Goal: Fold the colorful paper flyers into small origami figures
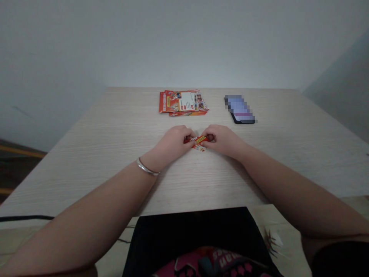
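Note:
Both my hands meet at the middle of a light wooden table [115,127]. My left hand [173,142], with a silver bangle on its wrist, and my right hand [221,140] each pinch one end of a small folded red and yellow paper [199,141]. The paper sits just above or on the tabletop between my fingertips. All fingers are curled closed around it.
A stack of red and orange leaflets [183,102] lies at the far middle of the table. A dark phone [240,109] rests to their right. A black cable [25,218] runs along the near left edge. Walls stand behind and to the right.

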The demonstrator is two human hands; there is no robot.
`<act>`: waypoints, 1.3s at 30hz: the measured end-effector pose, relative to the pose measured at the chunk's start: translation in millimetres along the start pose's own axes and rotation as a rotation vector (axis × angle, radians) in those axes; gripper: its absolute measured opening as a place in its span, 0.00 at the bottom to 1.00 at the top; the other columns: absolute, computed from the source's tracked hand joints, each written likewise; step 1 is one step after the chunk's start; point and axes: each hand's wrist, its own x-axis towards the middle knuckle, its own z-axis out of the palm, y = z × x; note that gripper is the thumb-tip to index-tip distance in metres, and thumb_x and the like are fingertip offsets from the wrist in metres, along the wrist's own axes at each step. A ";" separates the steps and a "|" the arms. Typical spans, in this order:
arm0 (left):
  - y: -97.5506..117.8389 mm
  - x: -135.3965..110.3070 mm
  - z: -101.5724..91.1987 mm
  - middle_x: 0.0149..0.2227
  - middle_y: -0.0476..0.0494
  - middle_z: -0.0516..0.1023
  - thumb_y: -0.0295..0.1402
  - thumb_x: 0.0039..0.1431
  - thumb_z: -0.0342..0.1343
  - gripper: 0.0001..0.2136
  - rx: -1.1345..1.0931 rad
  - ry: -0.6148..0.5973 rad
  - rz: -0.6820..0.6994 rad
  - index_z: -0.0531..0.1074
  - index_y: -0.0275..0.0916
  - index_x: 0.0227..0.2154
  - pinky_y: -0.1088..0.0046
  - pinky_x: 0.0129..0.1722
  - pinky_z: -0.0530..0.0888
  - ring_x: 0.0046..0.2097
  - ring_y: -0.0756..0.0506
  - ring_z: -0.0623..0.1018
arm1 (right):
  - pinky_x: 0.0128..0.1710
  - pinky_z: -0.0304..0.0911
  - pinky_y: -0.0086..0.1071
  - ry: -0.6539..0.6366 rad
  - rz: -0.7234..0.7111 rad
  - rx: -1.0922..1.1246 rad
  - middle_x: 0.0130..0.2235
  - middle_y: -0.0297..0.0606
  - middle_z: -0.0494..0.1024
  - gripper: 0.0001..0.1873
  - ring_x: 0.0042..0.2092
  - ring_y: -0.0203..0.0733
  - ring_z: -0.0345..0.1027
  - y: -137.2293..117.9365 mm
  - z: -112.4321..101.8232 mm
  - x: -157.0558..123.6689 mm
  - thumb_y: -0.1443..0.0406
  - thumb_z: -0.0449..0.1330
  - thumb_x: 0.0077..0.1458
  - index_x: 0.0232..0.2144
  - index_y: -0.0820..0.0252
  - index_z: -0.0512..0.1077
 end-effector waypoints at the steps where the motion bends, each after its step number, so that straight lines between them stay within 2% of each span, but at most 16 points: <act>1: 0.4 -0.1 -0.1 0.33 0.45 0.77 0.30 0.61 0.57 0.06 0.013 -0.006 0.017 0.79 0.36 0.36 0.69 0.38 0.70 0.36 0.46 0.74 | 0.36 0.58 0.32 -0.015 0.001 -0.028 0.33 0.37 0.75 0.03 0.34 0.39 0.65 -0.9 -0.3 0.5 0.68 0.65 0.55 0.34 0.62 0.78; 5: 3.1 -0.6 -2.2 0.35 0.42 0.79 0.26 0.62 0.55 0.07 0.062 -0.028 0.055 0.79 0.36 0.37 0.67 0.42 0.72 0.39 0.44 0.76 | 0.42 0.61 0.34 -0.019 -0.028 -0.134 0.37 0.42 0.78 0.05 0.39 0.42 0.69 -1.4 -3.0 2.0 0.69 0.62 0.59 0.37 0.63 0.79; 9: 2.8 0.0 -3.5 0.41 0.40 0.81 0.28 0.65 0.54 0.10 0.068 -0.018 0.068 0.80 0.36 0.43 0.64 0.47 0.74 0.44 0.42 0.78 | 0.49 0.61 0.37 0.014 -0.103 -0.243 0.41 0.47 0.80 0.08 0.46 0.47 0.70 3.0 -5.5 3.6 0.69 0.59 0.63 0.39 0.64 0.79; 16: -0.6 -2.4 -8.4 0.45 0.38 0.81 0.25 0.68 0.49 0.14 0.178 -0.119 0.183 0.79 0.34 0.47 0.61 0.54 0.74 0.48 0.41 0.78 | 0.44 0.62 0.36 -0.069 -0.146 -0.373 0.43 0.45 0.81 0.13 0.44 0.46 0.73 2.3 -12.5 -0.8 0.69 0.56 0.64 0.43 0.61 0.81; 20: 2.7 -8.5 -10.6 0.45 0.36 0.79 0.26 0.70 0.45 0.17 0.260 -0.170 0.241 0.77 0.34 0.52 0.62 0.53 0.74 0.47 0.42 0.76 | 0.43 0.62 0.36 -0.095 -0.131 -0.385 0.45 0.44 0.82 0.15 0.45 0.45 0.74 -2.0 -18.3 -9.2 0.70 0.56 0.64 0.45 0.58 0.82; 25: 11.0 -16.4 -15.5 0.45 0.34 0.77 0.29 0.70 0.44 0.19 0.339 -0.218 0.232 0.74 0.34 0.56 0.62 0.50 0.74 0.47 0.40 0.75 | 0.42 0.63 0.36 -0.115 -0.117 -0.364 0.44 0.41 0.84 0.16 0.44 0.44 0.75 -5.3 -24.6 -16.3 0.71 0.56 0.63 0.44 0.54 0.82; 29: 17.5 -19.2 -23.7 0.45 0.33 0.77 0.31 0.71 0.44 0.18 0.400 -0.254 0.188 0.76 0.34 0.53 0.61 0.47 0.74 0.46 0.39 0.76 | 0.41 0.64 0.35 -0.119 -0.099 -0.353 0.42 0.41 0.84 0.14 0.43 0.44 0.75 -5.7 -26.0 -16.9 0.70 0.57 0.63 0.42 0.55 0.82; 32: 19.4 -19.4 -29.8 0.42 0.34 0.79 0.31 0.70 0.45 0.17 0.471 -0.267 0.115 0.80 0.35 0.45 0.61 0.44 0.74 0.43 0.39 0.77 | 0.41 0.63 0.36 -0.127 -0.083 -0.355 0.43 0.43 0.84 0.12 0.43 0.45 0.75 -7.1 -25.9 -16.5 0.71 0.58 0.61 0.41 0.57 0.82; 35: 15.9 -20.2 -35.1 0.40 0.35 0.80 0.29 0.66 0.47 0.15 0.544 -0.264 0.053 0.82 0.37 0.39 0.62 0.43 0.73 0.43 0.38 0.78 | 0.41 0.63 0.37 -0.158 -0.090 -0.393 0.45 0.46 0.83 0.13 0.43 0.46 0.75 -9.9 -26.5 -16.0 0.70 0.56 0.62 0.40 0.61 0.82; 39: 6.5 -21.3 -41.4 0.41 0.36 0.82 0.30 0.65 0.48 0.15 0.581 -0.238 -0.036 0.82 0.38 0.39 0.63 0.43 0.72 0.44 0.39 0.78 | 0.43 0.63 0.38 -0.197 -0.109 -0.410 0.45 0.48 0.83 0.14 0.44 0.48 0.75 -10.2 -27.1 -15.0 0.69 0.54 0.64 0.39 0.63 0.81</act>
